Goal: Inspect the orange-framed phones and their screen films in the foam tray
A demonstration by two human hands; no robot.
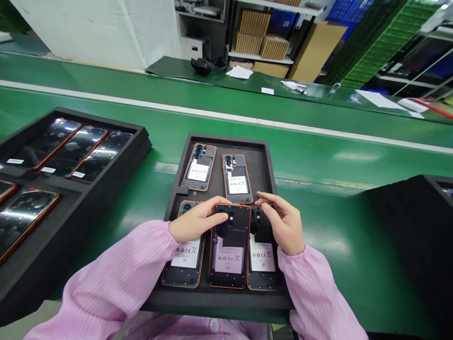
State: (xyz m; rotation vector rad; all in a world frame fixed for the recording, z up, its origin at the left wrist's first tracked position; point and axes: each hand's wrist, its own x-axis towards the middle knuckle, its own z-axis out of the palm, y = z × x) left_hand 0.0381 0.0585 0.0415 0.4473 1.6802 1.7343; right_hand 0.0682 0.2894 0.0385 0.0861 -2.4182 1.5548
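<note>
A black foam tray (264, 163) lies in front of me with several orange-framed phone bodies, backs open. Two lie in the far row (199, 167) (237, 179). Three fill the near row; the middle phone (228, 252) sits slightly raised above its neighbours. My left hand (196, 223) rests over the near-left phone (186, 257), fingers curled with fingertips on the middle phone's top left edge. My right hand (283, 224) lies over the near-right phone (262, 262), fingers bent at the middle phone's top right corner. Both arms wear pink sleeves.
A larger black tray (81, 198) at left holds several phones lying screen up. Another black tray (414, 212) stands at right. Everything rests on a green conveyor belt (318, 160). Papers, tools and shelves with cardboard boxes (260, 40) stand beyond it.
</note>
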